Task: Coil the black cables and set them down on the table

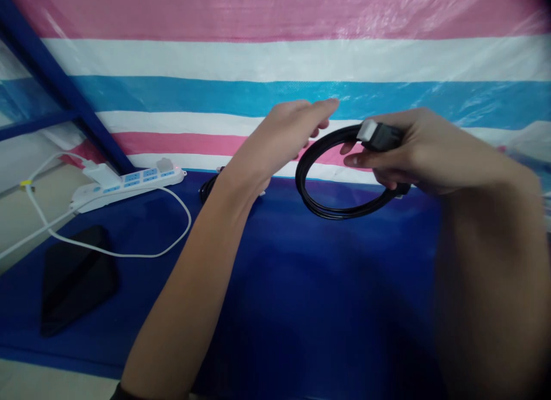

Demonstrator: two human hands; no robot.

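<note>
My right hand (422, 150) grips a coiled black cable (303, 185) by its connector end, thumb and fingers closed around it. A dark plug with a pale, silvery tip (367, 130) sticks out to the left of the fingers. The loop hangs in the air above the blue tabletop (301, 285). Just left of the loop is my left hand (297, 124), its thumb stretched out and its other fingers partly hidden behind the palm. Nothing shows in its grasp. Behind my left wrist lies another bundle of black cable (207, 187), mostly covered.
On the left a white power strip (129, 187) holds a white charger (101, 173), with a white cord looping across the table. A flat black device (80, 279) lies in front of it. Blue frame bars (69, 84) and a striped plastic sheet (258, 58) stand behind.
</note>
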